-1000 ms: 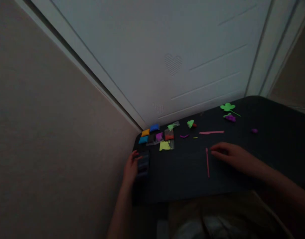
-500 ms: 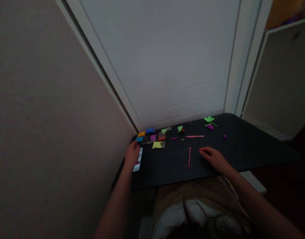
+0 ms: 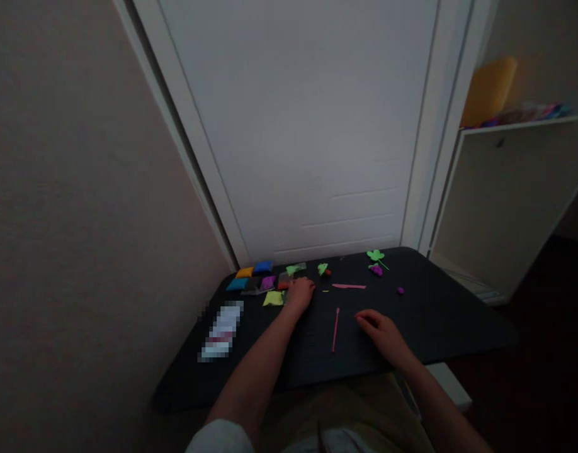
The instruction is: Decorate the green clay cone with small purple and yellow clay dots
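Note:
My left hand [image 3: 301, 291] reaches down to the table just right of the bags, its fingers curled together over the spot where a purple strip lay. That strip is hidden now, and I cannot make out what the fingers hold. My right hand [image 3: 379, 332] rests near the front, thumb and forefinger pinched; anything between them is too small to tell. Beside it lies a pink stick tool [image 3: 335, 330]. Farther back are a pink plastic knife [image 3: 349, 286], a tiny yellow strip [image 3: 325, 291] and a green and red clay piece [image 3: 323, 270].
On the dark table [image 3: 279, 352], several bags of coloured clay, including a yellow bag [image 3: 273, 298], sit back left. A blurred device [image 3: 223, 330] lies at left. A green flower shape [image 3: 376, 255], a purple cluster [image 3: 376, 270] and a purple ball [image 3: 400, 290] are at right.
My left hand has left the device at the left and moved right, onto the purple strip. My right hand keeps its pinch beside the stick tool. The camera view has shifted.

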`<state>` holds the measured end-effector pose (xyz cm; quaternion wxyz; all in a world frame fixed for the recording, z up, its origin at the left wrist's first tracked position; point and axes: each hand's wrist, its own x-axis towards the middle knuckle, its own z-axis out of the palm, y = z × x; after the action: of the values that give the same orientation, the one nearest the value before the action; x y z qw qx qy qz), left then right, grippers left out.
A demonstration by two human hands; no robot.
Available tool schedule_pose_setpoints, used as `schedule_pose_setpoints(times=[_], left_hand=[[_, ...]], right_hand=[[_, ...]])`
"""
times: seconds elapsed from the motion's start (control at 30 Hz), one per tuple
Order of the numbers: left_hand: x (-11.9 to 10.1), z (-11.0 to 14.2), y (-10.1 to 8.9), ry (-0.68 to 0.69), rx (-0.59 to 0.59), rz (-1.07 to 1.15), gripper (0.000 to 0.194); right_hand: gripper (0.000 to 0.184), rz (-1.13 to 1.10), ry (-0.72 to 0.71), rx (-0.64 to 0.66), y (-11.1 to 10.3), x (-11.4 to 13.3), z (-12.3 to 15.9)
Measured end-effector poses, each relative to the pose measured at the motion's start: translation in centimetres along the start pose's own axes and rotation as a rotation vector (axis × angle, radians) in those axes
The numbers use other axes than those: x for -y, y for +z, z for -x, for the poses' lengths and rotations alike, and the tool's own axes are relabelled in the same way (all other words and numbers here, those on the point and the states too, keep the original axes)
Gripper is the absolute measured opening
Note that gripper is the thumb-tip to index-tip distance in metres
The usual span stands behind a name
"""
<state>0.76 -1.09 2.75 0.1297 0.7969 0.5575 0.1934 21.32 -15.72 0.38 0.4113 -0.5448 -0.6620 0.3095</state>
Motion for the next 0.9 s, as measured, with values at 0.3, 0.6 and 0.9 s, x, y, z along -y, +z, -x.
schedule_pose_setpoints(times=[0.3,0.6,0.9], left_hand=[[-0.3,6.8,-2.8,0.098,0.033,0.264,0.027],[-1.1,11.0,-1.2,0.099,0.214,0.56,0.031],[0.1,10.9,0.1,0.053,0.26,0.641,0.029]], right_hand=[[0.026,0.018,-0.086,-0.122,1.2,-0.2,0.0],[0.026,0.294,-0.466,-0.085,4.7,2.8,-1.5],[0.022,0.513,-0.576,-0.095,5.5,1.7,-2.0]])
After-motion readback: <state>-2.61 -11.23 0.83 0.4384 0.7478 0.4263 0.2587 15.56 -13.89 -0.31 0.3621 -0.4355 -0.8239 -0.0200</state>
